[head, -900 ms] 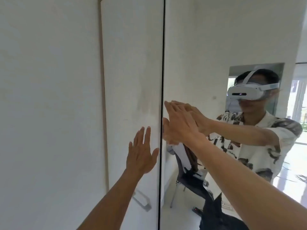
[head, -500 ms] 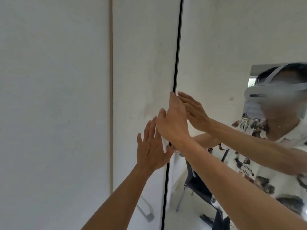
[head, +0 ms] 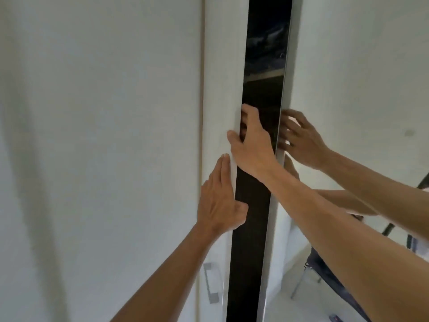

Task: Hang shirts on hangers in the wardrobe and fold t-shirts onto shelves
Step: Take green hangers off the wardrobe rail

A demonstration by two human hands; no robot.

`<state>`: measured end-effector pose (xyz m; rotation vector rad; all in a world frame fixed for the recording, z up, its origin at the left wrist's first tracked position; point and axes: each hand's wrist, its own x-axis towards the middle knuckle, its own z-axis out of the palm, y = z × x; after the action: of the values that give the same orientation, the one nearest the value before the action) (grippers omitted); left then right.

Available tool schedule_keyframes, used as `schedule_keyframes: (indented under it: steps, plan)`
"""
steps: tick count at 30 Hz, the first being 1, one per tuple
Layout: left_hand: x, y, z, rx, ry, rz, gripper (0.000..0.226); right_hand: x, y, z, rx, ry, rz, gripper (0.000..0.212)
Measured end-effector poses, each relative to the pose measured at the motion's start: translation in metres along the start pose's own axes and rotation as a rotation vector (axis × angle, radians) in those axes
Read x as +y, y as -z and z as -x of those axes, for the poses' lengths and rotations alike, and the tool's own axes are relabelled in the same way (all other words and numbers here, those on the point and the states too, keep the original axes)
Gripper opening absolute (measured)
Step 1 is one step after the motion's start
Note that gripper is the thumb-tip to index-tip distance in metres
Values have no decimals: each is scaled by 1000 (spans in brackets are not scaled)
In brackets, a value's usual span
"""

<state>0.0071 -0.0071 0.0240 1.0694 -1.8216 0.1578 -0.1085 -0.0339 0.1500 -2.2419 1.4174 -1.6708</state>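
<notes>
A white wardrobe door (head: 220, 84) stands right in front of me, with a mirrored door (head: 348, 73) to its right. Between them a narrow dark gap (head: 262, 94) shows the wardrobe's inside, where dark cloth hangs high up. My right hand (head: 251, 145) grips the white door's right edge, fingers hooked behind it and thumb on its front. My left hand (head: 218, 201) lies flat against the same door just below, fingers straight. No shirts, t-shirts or hangers are clearly visible.
A metal handle (head: 210, 283) is fixed low on the white door. A plain white panel (head: 99, 147) fills the left. The mirror reflects my arms and a dark chair (head: 325, 273) on a light floor.
The doors were shut together; now a dark gap has opened between them. My right hand went from flat on the seam to gripping the white door's edge. The view moved closer.
</notes>
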Motion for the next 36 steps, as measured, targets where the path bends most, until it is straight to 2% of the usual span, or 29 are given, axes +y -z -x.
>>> schedule_keyframes:
  steps: [3, 5, 12, 18, 23, 25, 30, 36]
  plan:
    - [-24, 20, 14, 64, 37, -87, 103, -67, -21, 37, -67, 140, -101, 75]
    - [-43, 38, 26, 64, 67, -120, 100, -73, -41, 25, -111, 161, -87, 81]
    - [-143, 81, 67, -100, 233, -72, 96, -116, -121, 0, -155, 309, 26, 102]
    - [-203, 120, 78, -83, 275, 44, 103, -149, -196, -18, -120, 369, 147, 105]
    - [-239, 142, 53, 13, 141, 179, 107, -160, -245, -37, -144, 362, 222, 104]
    - [-255, 148, 42, 28, 142, 168, 107, -163, -263, -45, -168, 360, 235, 103]
    - [-293, 151, 29, -31, 256, 95, 109, -164, -300, -62, -215, 353, 293, 98]
    - [-336, 151, 16, -91, 282, 82, 105, -164, -334, -78, -248, 319, 329, 96]
